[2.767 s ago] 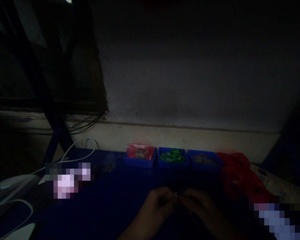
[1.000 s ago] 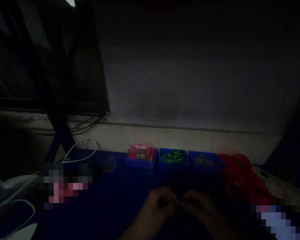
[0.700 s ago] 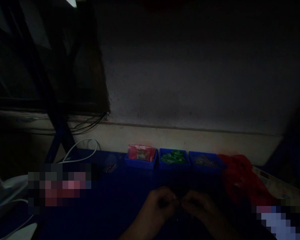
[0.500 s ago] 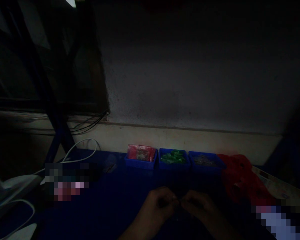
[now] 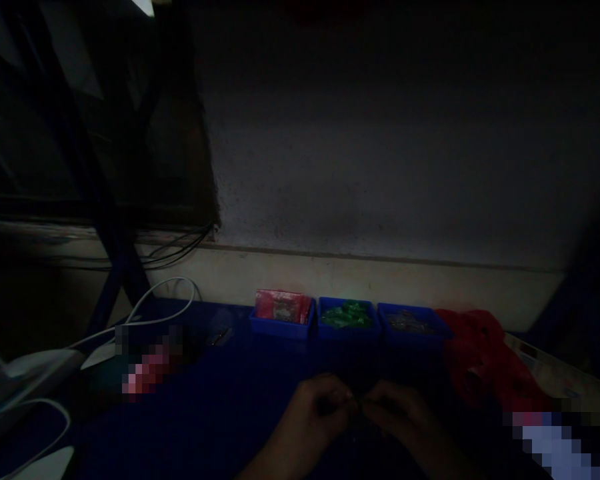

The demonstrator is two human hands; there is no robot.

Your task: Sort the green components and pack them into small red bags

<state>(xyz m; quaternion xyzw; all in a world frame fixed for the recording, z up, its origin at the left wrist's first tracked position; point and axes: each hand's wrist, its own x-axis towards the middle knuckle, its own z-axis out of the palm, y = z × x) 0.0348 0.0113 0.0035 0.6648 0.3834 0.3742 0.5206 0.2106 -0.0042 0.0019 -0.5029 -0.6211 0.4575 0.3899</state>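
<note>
Low in the dim head view, my left hand (image 5: 320,410) and my right hand (image 5: 403,413) face each other over the blue table (image 5: 220,413). Thumb and fingers of each are pinched together, and the fingertips nearly meet. Whatever lies between them is too dark and small to name; a faint glint shows just below. Beyond the hands stand three blue trays in a row. The left tray (image 5: 283,329) holds red packets (image 5: 280,305), the middle one green plastic bags (image 5: 347,315), the right one small greyish pieces (image 5: 407,321).
Red bags or cloth (image 5: 485,360) lie at the right, beside a pale box or board (image 5: 565,373). A small clear packet (image 5: 220,335) lies left of the trays. White cables (image 5: 180,310) loop at the left. A wall (image 5: 380,167) rises behind the table.
My hands stay almost in place, still pinched together. The blurred pinkish patch at the left has shifted slightly to the right. The trays have not moved.
</note>
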